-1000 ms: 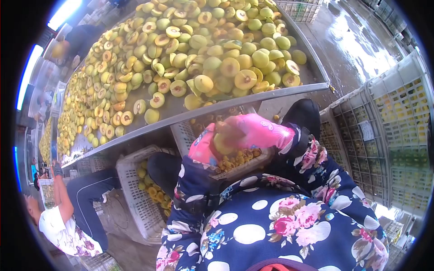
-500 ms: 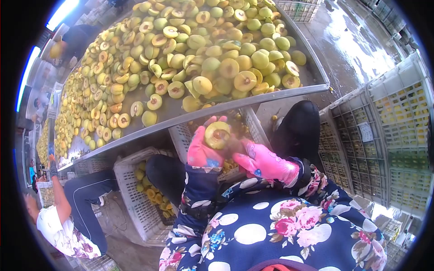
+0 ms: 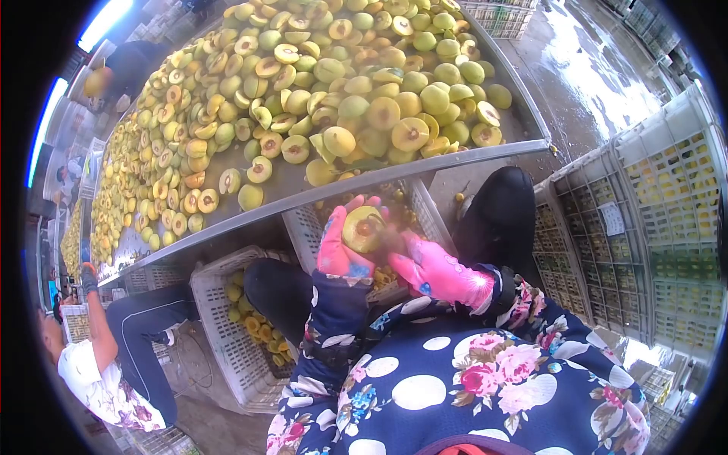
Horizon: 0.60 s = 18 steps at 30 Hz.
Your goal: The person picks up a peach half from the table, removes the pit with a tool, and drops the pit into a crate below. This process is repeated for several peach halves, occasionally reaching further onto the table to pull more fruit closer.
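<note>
My left hand (image 3: 341, 246), in a pink glove, is closed around a yellow-green peach half (image 3: 362, 229). Its cut face points up and shows the brown pit area in the middle. Close by on the right, my right hand (image 3: 440, 271), also gloved in pink, has its fingers curled toward the fruit. A blurred patch covers its fingertips, so I cannot make out what they hold. Under both hands stands a white crate (image 3: 305, 233) with cut fruit pieces inside.
A metal-rimmed table (image 3: 455, 161) heaped with halved peaches (image 3: 303, 98) lies in front. Another white crate (image 3: 216, 326) holding fruit is at the left. Stacked crates (image 3: 629, 227) stand at the right. A co-worker (image 3: 106, 371) sits at the far left.
The peach half has tilted slightly in my left hand. My right hand has shifted a little to the left, and the co-worker's arm has moved slightly.
</note>
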Available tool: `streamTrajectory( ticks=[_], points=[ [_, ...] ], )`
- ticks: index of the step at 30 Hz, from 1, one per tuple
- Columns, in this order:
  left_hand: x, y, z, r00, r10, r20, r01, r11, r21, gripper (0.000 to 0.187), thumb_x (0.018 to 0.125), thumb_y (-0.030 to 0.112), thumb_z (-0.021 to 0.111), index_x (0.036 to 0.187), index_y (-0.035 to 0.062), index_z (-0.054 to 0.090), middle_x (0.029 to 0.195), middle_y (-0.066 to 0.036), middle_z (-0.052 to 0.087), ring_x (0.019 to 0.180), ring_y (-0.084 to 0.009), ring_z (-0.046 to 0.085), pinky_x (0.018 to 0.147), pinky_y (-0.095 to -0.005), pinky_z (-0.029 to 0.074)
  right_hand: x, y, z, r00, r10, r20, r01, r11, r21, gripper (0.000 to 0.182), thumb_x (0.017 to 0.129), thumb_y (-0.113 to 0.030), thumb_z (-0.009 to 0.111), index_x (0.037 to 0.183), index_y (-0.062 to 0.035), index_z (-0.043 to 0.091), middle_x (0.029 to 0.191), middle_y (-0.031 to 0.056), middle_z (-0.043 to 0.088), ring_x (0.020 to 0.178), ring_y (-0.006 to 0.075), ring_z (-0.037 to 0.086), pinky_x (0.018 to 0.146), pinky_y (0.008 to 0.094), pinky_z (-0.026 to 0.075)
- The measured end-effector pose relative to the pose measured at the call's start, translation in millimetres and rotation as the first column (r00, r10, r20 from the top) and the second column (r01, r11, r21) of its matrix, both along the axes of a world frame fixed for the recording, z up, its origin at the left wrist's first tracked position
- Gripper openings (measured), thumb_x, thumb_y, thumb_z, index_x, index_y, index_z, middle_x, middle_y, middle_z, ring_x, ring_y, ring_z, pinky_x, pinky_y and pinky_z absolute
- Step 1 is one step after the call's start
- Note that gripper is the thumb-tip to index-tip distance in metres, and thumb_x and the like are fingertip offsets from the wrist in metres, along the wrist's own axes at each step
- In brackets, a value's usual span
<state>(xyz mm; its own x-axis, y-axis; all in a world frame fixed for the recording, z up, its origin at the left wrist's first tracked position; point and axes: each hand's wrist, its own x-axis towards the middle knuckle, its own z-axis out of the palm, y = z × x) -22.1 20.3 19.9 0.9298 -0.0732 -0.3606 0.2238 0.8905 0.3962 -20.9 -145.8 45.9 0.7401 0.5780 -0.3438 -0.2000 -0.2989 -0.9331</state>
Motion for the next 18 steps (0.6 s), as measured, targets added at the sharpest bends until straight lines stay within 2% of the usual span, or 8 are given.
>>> streamTrajectory(
  ticks=[3, 4, 7, 10, 12, 14, 18],
  points=[
    [3, -7, 1, 0.996, 0.058, -0.064, -0.048, 0.989, 0.143, 0.039, 0.092, 0.036, 0.042, 0.115, 0.0053, 0.049, 0.115, -0.013, 0.053, 0.102, -0.0289, 0.052, 0.085, -0.0456, 0.045, 0, 1, -4, 0.990, 0.009, 0.141, -0.012, 1.000, 0.021, 0.034, 0.088, -0.019, 0.050, 0.111, 0.0047, 0.042, 0.074, 0.0229, 0.057, 0.068, 0.0354, 0.059, 0.059, 0.0395, 0.044],
    [3, -9, 3, 0.996, 0.065, -0.064, -0.056, 0.989, 0.135, 0.038, 0.092, 0.035, 0.042, 0.115, 0.0045, 0.049, 0.113, -0.013, 0.053, 0.100, -0.0281, 0.053, 0.084, -0.0444, 0.045, 0, 2, -7, 0.982, 0.011, 0.188, -0.018, 0.999, 0.038, 0.035, 0.088, -0.018, 0.050, 0.112, 0.0052, 0.041, 0.075, 0.0245, 0.057, 0.071, 0.0382, 0.058, 0.060, 0.0408, 0.045],
    [4, -13, 5, 0.994, 0.086, -0.071, -0.077, 0.989, 0.127, 0.038, 0.093, 0.034, 0.043, 0.115, 0.0031, 0.048, 0.109, -0.012, 0.054, 0.096, -0.0262, 0.054, 0.083, -0.0418, 0.046, -1, 3, -19, 0.952, 0.006, 0.306, -0.007, 1.000, -0.001, 0.037, 0.087, -0.018, 0.050, 0.113, 0.0079, 0.040, 0.077, 0.0253, 0.057, 0.072, 0.0400, 0.058, 0.060, 0.0412, 0.045],
    [5, -18, 3, 0.990, 0.116, -0.086, -0.102, 0.982, 0.157, 0.038, 0.092, 0.035, 0.044, 0.114, 0.0037, 0.049, 0.108, -0.011, 0.055, 0.095, -0.0253, 0.054, 0.082, -0.0410, 0.047, 0, 9, -55, 0.890, 0.001, 0.456, -0.018, 0.999, 0.034, 0.045, 0.087, -0.017, 0.051, 0.118, 0.0106, 0.035, 0.079, 0.0256, 0.058, 0.072, 0.0383, 0.059, 0.060, 0.0409, 0.045],
    [5, -21, -1, 0.987, 0.138, -0.080, -0.122, 0.976, 0.182, 0.037, 0.092, 0.034, 0.045, 0.113, 0.0039, 0.049, 0.108, -0.011, 0.055, 0.095, -0.0246, 0.054, 0.080, -0.0403, 0.048, -2, 12, -63, 0.911, -0.006, 0.413, -0.017, 0.999, 0.052, 0.040, 0.083, -0.007, 0.048, 0.121, 0.0033, 0.039, 0.096, 0.0190, 0.056, 0.082, 0.0293, 0.055, 0.071, 0.0365, 0.044],
    [7, -21, -6, 0.985, 0.152, -0.080, -0.134, 0.972, 0.193, 0.036, 0.092, 0.033, 0.046, 0.113, 0.0038, 0.049, 0.109, -0.011, 0.055, 0.095, -0.0240, 0.054, 0.079, -0.0399, 0.049, -3, 14, -63, 0.927, -0.015, 0.375, -0.018, 0.996, 0.085, 0.042, 0.081, -0.002, 0.047, 0.123, -0.0007, 0.041, 0.103, 0.0152, 0.056, 0.085, 0.0243, 0.054, 0.076, 0.0337, 0.043],
    [7, -22, -10, 0.983, 0.168, -0.078, -0.143, 0.956, 0.256, 0.034, 0.093, 0.032, 0.043, 0.113, 0.0058, 0.049, 0.110, -0.010, 0.055, 0.097, -0.0224, 0.054, 0.081, -0.0374, 0.049, 3, 14, -47, 0.977, 0.016, 0.211, -0.044, 0.991, 0.129, 0.046, 0.079, -0.001, 0.048, 0.125, -0.0035, 0.041, 0.098, 0.0151, 0.058, 0.077, 0.0228, 0.056, 0.070, 0.0327, 0.045]
  ],
)
